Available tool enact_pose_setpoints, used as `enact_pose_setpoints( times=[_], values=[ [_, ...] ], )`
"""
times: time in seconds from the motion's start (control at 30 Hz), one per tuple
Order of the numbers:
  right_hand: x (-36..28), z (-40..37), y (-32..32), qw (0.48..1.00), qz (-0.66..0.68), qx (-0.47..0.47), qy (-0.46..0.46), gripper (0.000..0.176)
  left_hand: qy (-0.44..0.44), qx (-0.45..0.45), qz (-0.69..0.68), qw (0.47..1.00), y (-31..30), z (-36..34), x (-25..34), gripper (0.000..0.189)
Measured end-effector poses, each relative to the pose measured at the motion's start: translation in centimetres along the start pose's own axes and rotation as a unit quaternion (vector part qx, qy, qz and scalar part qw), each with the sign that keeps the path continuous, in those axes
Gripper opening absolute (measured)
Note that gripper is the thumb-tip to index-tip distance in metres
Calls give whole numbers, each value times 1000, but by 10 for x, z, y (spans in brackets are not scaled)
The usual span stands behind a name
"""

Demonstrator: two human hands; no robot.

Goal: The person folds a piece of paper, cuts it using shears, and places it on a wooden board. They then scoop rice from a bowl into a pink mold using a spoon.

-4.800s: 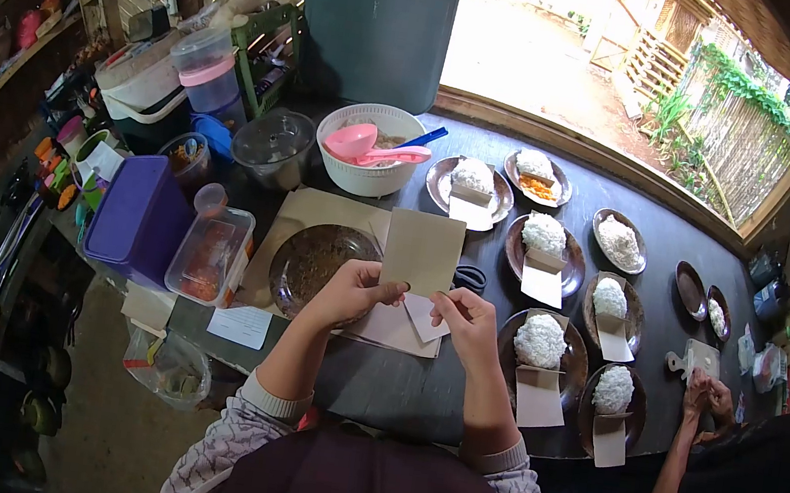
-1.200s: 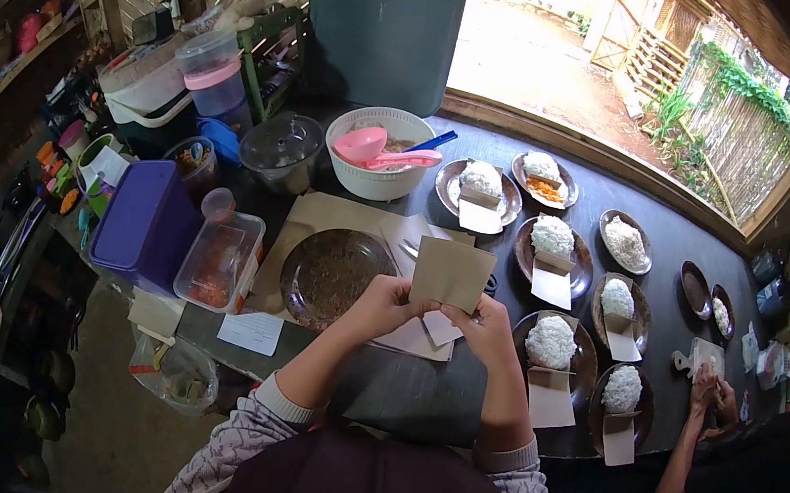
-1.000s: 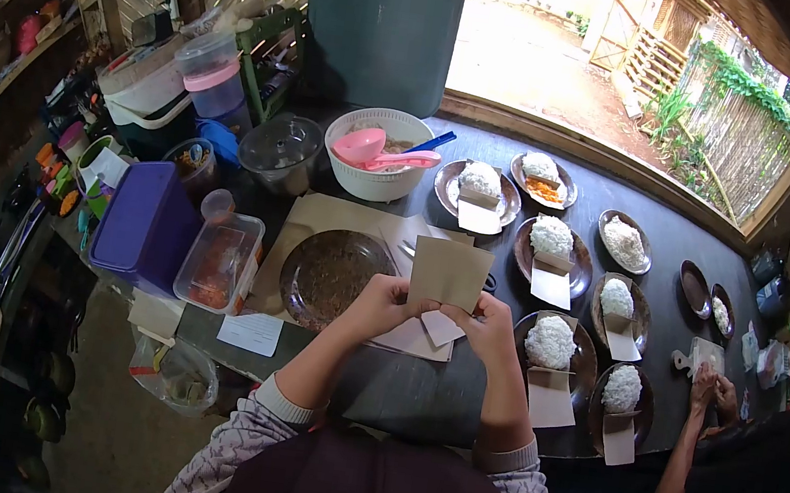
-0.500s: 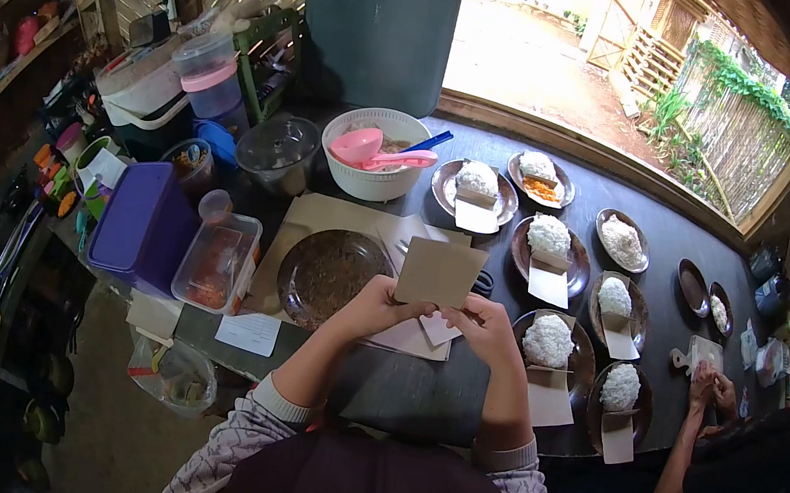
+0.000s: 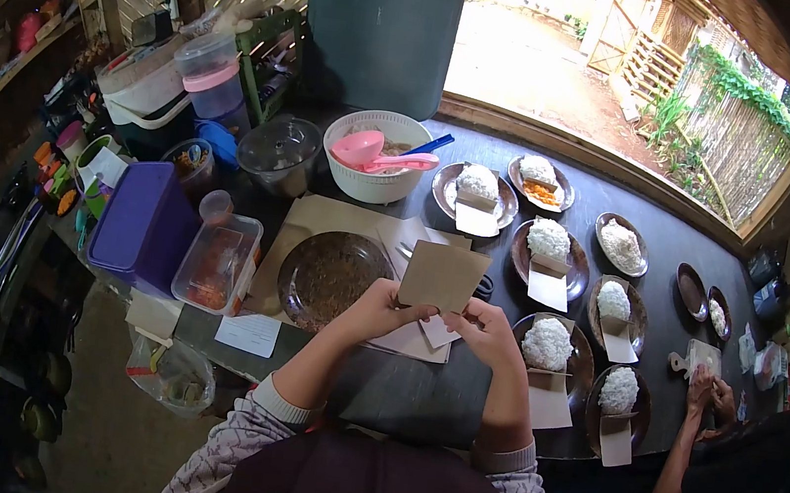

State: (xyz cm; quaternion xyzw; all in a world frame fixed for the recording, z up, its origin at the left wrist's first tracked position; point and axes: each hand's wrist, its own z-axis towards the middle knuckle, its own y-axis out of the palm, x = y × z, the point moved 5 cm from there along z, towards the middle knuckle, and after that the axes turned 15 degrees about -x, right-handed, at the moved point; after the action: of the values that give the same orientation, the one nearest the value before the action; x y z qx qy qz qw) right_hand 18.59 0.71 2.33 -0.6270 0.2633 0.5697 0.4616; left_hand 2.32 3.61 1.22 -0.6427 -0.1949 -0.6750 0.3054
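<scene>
Left hand (image 5: 385,307) and right hand (image 5: 487,328), seen from the head camera, sit close together above the near part of the dark counter (image 5: 395,401). Both are closed in a pinch on the lower edge of a brown paper sheet (image 5: 443,275), thumbs and fingertips pressed on it. The sheet stands up from the hands toward twelve o'clock, a little tilted and clear of the counter. Under the hands lies a pile of paper (image 5: 398,339) with a small white slip (image 5: 440,333) on top.

At ten o'clock from the hands a glass bowl (image 5: 330,273) of dark food rests on more brown paper. Farther off at eleven o'clock a white bowl (image 5: 372,179) holds a pink ladle (image 5: 360,147). At nine o'clock stand a clear box (image 5: 213,267) with red food and a purple box (image 5: 141,223). From one to three o'clock plates of rice (image 5: 548,344) are spread out, most with a paper slip at the rim. At three o'clock, well apart, another person's hands (image 5: 710,391) rest by the counter edge.

The sheet looks thin and floppy. Handling it well probably means level pinches, matched corners before any crease is pressed, and a path away from the glass bowl so the paper stays clean.
</scene>
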Motion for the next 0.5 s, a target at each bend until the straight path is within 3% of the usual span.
enact_pose_setpoints(
  times=[0.1, 0.27, 0.5],
  values=[
    [-3, 0, 2, 1000, 12, -10, -8, 12, 16, 8, 0, 1000, 0, -1, 2, 19],
    [-21, -5, -2, 995, -86, 10, -55, 14, 30, -7, -41, 999, -5, -4, 10, 17],
    [-20, -9, -10, 993, -113, 21, -35, 14, 31, -15, -24, 999, -8, -6, 17, 17]
  ],
)
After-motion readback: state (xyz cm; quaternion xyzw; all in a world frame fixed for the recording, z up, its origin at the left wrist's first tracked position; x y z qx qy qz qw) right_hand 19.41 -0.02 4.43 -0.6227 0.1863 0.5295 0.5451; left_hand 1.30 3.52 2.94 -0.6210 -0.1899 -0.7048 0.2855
